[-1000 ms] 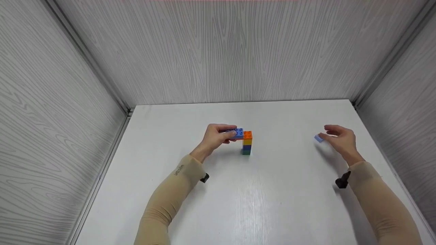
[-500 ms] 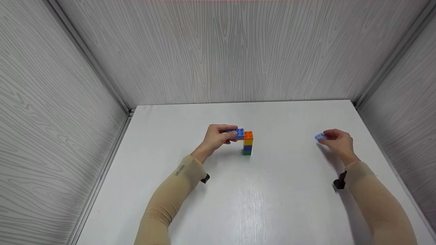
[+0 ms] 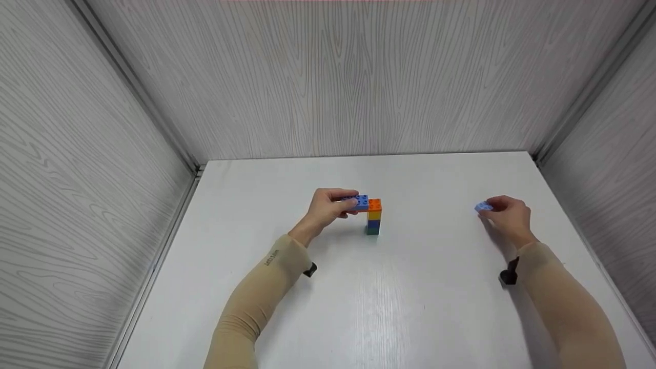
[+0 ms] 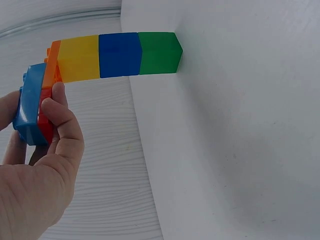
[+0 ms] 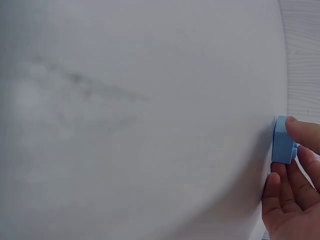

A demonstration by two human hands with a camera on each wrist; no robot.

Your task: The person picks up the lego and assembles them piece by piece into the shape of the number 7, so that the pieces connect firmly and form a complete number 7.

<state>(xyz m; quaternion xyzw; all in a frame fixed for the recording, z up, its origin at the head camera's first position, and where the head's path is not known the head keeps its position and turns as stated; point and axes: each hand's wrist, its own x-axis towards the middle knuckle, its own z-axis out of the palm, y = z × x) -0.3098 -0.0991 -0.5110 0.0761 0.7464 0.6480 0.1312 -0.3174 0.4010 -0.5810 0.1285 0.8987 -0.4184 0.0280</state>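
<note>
A small tower (image 3: 373,218) stands mid-table, stacked orange, yellow, blue and green from the top down; in the left wrist view the tower (image 4: 120,55) lies sideways across the frame. My left hand (image 3: 344,201) grips a blue brick (image 3: 361,201) with a red brick (image 4: 45,125) under it, held against the left side of the tower's orange top. Whether they are joined I cannot tell. At the right, my right hand (image 3: 489,209) pinches a small light blue brick (image 3: 482,207) low on the table; the light blue brick (image 5: 283,146) sits between thumb and fingertips (image 5: 300,132).
The white table (image 3: 389,297) is boxed in by grey wood-grain walls at the left (image 3: 77,169), back (image 3: 359,77) and right (image 3: 615,154). Both forearms wear beige sleeves with a black wrist mount (image 3: 509,277).
My right hand has closed its fingers on the light blue brick, which it only hovered by a second ago. The left hand and tower have barely moved.
</note>
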